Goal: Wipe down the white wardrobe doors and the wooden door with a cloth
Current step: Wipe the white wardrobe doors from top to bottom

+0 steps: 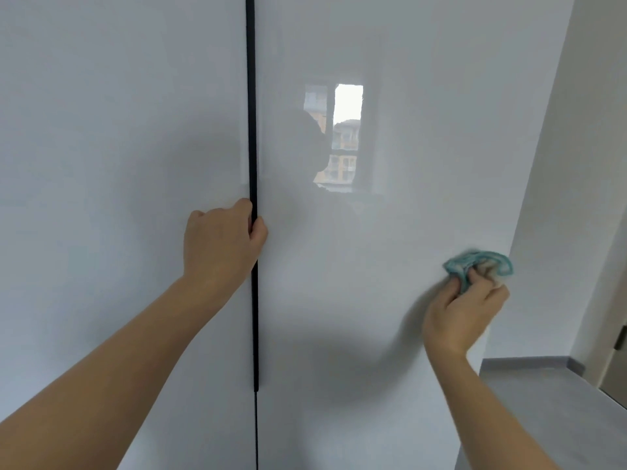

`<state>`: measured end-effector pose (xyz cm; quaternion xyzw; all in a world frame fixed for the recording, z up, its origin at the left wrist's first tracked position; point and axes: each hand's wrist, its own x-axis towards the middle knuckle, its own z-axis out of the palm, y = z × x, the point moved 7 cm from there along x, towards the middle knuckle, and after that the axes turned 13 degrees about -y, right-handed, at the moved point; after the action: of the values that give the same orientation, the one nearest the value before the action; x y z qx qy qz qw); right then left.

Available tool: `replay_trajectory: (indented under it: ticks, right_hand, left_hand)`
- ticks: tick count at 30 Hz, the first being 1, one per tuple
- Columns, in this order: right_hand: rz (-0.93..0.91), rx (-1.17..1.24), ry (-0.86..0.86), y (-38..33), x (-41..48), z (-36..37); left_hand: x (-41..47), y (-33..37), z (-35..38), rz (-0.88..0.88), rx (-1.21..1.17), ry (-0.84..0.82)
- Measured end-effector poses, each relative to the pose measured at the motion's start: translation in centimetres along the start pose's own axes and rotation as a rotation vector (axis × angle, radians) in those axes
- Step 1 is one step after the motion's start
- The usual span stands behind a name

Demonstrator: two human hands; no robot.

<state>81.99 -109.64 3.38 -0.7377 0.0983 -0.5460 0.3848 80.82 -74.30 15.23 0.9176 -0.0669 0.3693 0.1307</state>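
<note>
Left hand (222, 239): fingertips hiding behind the black handle strip (251, 96). Cloth (475, 266): blurring in the right hand (464, 313), folds unreadable. Wardrobe doors (424, 130): running past the top, left and bottom edges. Wooden door (617, 374): showing only a sliver at the right edge. Forearms: leaving at the bottom edge.

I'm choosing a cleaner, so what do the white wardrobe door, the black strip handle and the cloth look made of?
White wardrobe door: probably lacquered or laminated board, high gloss; it mirrors a window clearly. Black strip handle: matt, no shine; metal or plastic, cannot tell which. Cloth: soft teal fabric, perhaps microfibre; it crumples in the right hand.
</note>
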Motion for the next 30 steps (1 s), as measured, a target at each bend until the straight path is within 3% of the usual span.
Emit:
replay_trajectory:
  ticks: [5,12,19,25,30]
  right_hand:
    - [-0.094,0.033,-0.104,-5.8,-4.7,3.6]
    - [-0.389,0.001,-0.27,-12.7,-11.1,8.1]
    - [-0.591,0.001,-0.366,-15.8,-14.3,10.3]
    - [-0.656,0.022,-0.366,-16.9,-15.5,10.7]
    - [-0.818,-0.107,-0.374,-15.9,-14.3,9.3]
  left_hand:
    - [0.0,-0.1,0.2,0.009,-0.002,0.007]
    - [-0.1,-0.1,0.1,0.02,-0.023,0.007]
    - [0.0,-0.3,0.1,0.054,-0.017,0.006]
    - [0.1,-0.5,0.1,0.064,0.011,0.003]
    - [-0.2,-0.3,0.3,0.046,0.065,0.035]
